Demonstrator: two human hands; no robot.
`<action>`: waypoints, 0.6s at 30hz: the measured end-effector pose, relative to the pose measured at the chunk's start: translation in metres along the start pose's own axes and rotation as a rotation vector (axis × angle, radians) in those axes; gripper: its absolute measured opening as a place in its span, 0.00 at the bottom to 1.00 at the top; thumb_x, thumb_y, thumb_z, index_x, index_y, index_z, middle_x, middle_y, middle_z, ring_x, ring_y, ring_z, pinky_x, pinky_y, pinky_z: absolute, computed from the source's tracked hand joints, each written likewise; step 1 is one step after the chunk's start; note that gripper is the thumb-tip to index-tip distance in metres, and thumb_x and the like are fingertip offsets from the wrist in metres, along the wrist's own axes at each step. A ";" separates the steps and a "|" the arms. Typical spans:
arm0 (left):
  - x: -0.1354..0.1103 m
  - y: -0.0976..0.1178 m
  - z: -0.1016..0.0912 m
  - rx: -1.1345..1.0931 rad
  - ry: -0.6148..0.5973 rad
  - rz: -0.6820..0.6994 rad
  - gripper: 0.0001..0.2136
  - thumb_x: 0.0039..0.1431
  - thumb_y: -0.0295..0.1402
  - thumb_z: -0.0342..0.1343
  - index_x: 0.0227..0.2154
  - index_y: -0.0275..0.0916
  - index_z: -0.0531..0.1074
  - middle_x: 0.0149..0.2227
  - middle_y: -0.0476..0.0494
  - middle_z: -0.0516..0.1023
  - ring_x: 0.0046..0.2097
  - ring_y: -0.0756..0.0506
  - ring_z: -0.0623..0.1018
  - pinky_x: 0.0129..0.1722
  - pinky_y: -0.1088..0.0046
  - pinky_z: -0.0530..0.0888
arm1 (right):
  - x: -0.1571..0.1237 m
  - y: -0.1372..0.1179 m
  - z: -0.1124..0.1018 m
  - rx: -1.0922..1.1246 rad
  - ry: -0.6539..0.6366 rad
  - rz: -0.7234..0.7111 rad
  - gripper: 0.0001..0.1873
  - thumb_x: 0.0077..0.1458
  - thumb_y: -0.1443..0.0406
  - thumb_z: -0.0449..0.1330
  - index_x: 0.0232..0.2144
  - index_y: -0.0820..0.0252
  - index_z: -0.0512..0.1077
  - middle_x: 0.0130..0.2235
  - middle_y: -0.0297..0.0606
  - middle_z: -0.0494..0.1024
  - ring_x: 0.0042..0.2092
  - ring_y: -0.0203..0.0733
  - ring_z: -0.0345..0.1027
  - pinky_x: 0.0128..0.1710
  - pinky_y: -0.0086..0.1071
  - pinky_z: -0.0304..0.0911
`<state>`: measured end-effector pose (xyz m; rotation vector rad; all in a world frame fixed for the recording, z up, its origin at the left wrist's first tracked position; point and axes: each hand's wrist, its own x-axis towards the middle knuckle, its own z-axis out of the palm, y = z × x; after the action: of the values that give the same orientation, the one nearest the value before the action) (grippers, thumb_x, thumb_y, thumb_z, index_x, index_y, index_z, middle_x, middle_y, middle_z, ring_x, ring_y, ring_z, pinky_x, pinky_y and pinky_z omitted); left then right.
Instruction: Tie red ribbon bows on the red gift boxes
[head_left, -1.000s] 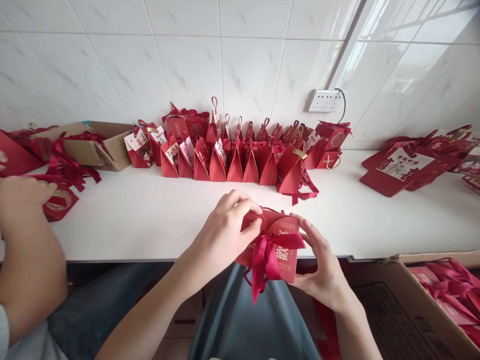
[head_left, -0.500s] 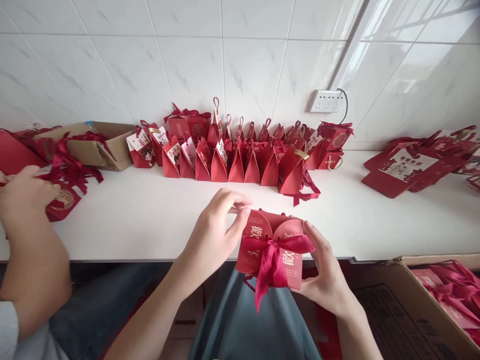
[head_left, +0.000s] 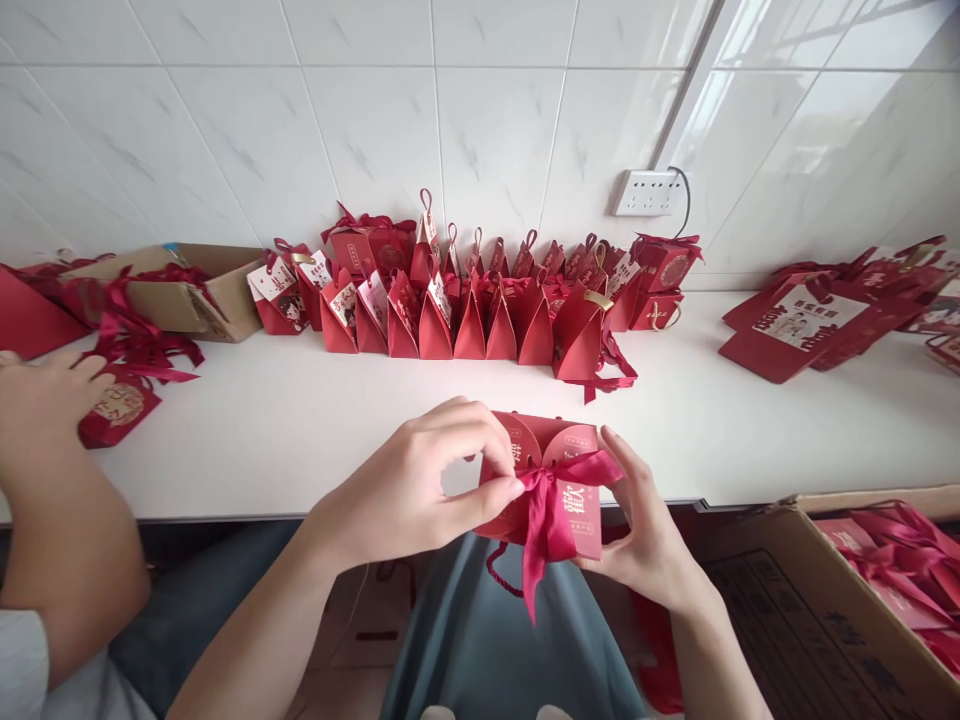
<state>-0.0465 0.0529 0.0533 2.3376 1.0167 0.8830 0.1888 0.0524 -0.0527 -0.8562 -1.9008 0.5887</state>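
A red gift box [head_left: 504,515] with gold characters is held over my lap, just at the table's front edge. Around it runs a dark pink ribbon [head_left: 546,505] tied in front, with one tail hanging down and a loop to the right. My left hand [head_left: 442,475] pinches the left part of the ribbon between thumb and fingers. On the box's right side my right hand [head_left: 645,530] grips it, fingers at the edge and thumb below. A twisted red cord [head_left: 504,572] dangles under the box.
Rows of small red boxes [head_left: 472,330] stand along the wall on the white table [head_left: 390,400]. Flat red bags [head_left: 795,330] lie right. An open carton [head_left: 787,580] of ribboned boxes sits lower right. A co-worker's arm [head_left: 67,520] reaches in at left beside another carton [head_left: 232,295].
My left hand has moved from the box's upper left corner to the ribbon and pinches it. My right hand keeps its hold. The co-worker's hand has shifted slightly.
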 end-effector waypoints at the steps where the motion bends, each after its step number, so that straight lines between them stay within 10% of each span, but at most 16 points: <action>1: 0.002 0.000 -0.002 -0.074 -0.037 -0.019 0.05 0.57 0.28 0.55 0.27 0.40 0.70 0.32 0.48 0.75 0.36 0.48 0.74 0.37 0.73 0.72 | 0.000 0.000 0.000 0.009 -0.012 -0.005 0.50 0.47 0.61 0.68 0.65 0.45 0.43 0.63 0.46 0.57 0.60 0.54 0.59 0.53 0.47 0.66; 18: 0.019 -0.011 -0.003 -0.803 -0.377 -0.383 0.11 0.58 0.38 0.55 0.27 0.38 0.63 0.19 0.56 0.65 0.14 0.59 0.58 0.11 0.84 0.54 | -0.003 0.002 0.003 0.083 -0.069 0.021 0.54 0.46 0.61 0.68 0.65 0.44 0.39 0.64 0.49 0.54 0.58 0.54 0.63 0.53 0.48 0.66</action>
<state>-0.0439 0.0746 0.0556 1.4874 0.7234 0.5249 0.1878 0.0518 -0.0571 -0.8123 -1.9171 0.7134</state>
